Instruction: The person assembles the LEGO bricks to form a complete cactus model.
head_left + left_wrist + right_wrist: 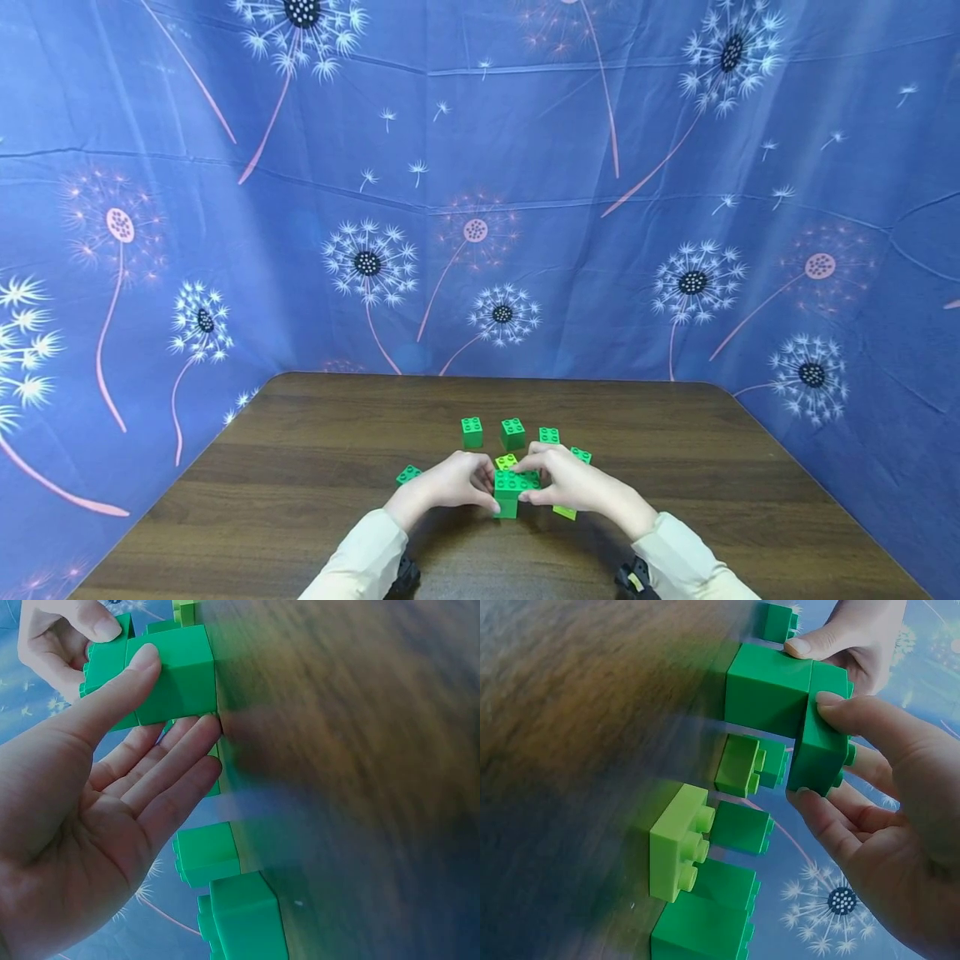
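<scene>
At the table's front middle, a thinner green toy brick [826,724] sits on top of a taller green block [769,688], sticking out sideways past it. My left hand [453,482] grips the stack from the left, its thumb on the near face and its other fingers curved behind. From the right, my right hand [566,479] pinches the overhanging end of the thinner brick between thumb and fingers. The taller block's base appears to rest on the table. A small lime brick [506,461] stands just behind the stack, and another lime brick [676,844] lies near the right hand.
Two green blocks [472,433] [513,435] stand farther back on the brown wooden table [300,467]. More green bricks [549,435] [581,454] are partly hidden behind the right hand. Another green brick [408,474] lies left of the left hand. A blue dandelion-print cloth [525,167] hangs behind.
</scene>
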The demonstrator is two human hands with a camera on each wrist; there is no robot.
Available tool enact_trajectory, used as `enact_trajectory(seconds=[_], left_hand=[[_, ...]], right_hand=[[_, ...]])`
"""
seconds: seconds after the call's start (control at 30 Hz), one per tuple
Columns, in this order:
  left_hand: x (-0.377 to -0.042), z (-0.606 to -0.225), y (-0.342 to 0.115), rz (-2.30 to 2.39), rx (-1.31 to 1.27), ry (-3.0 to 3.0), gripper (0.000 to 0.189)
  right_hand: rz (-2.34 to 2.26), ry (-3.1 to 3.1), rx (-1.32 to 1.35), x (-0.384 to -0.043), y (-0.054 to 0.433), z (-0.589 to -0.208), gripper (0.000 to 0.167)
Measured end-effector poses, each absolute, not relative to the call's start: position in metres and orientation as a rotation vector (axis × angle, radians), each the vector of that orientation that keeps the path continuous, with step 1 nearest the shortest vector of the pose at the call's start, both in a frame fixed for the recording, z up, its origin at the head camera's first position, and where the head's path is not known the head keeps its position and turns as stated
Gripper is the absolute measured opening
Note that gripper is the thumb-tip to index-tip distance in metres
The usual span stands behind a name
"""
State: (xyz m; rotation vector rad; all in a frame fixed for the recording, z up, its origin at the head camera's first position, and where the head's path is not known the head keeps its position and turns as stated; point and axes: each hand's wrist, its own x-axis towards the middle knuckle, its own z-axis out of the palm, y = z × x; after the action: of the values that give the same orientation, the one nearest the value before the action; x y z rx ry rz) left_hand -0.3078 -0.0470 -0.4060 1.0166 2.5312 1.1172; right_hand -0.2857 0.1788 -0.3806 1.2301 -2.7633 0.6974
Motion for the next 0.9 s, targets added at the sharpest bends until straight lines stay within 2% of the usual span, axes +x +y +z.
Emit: enact_trajectory(seconds=[0.9], left_hand=[[-0.308,-0.406,-0.046,1.103,0.995,2.529,0.026]], right_hand=[[1.092,-2.738,1.039,-0.286,0.181,-0.404,0.034]])
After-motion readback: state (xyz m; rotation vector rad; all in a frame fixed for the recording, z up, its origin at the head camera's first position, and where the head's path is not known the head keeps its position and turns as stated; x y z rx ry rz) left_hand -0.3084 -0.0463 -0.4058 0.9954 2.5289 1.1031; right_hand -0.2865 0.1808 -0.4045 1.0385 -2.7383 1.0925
